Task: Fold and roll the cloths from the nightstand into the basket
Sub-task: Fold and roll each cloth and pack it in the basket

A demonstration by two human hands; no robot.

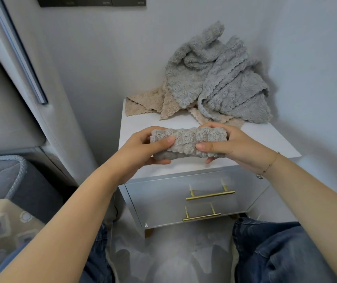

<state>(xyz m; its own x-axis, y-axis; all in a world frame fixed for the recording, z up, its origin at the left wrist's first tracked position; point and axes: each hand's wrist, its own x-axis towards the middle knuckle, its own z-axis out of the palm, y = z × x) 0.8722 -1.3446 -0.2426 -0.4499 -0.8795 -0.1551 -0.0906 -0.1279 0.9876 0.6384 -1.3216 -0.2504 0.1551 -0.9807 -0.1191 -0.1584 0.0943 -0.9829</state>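
A grey cloth rolled into a short log (pixel 186 139) is held level above the front of the white nightstand (pixel 265 137). My left hand (pixel 141 148) grips its left end, thumb on top. My right hand (pixel 226 144) grips its right end, fingers curled under it. At the back of the nightstand lies a heap of loose grey cloths (pixel 220 78) over beige cloths (pixel 149 103). No basket is clearly in view.
The nightstand stands in a wall corner and has two drawers with gold handles (pixel 210 195). A bed with a grey rope-edged cushion (pixel 4 174) and a patterned cover (pixel 2 223) lies at the left. My knees in jeans (pixel 276 248) are below.
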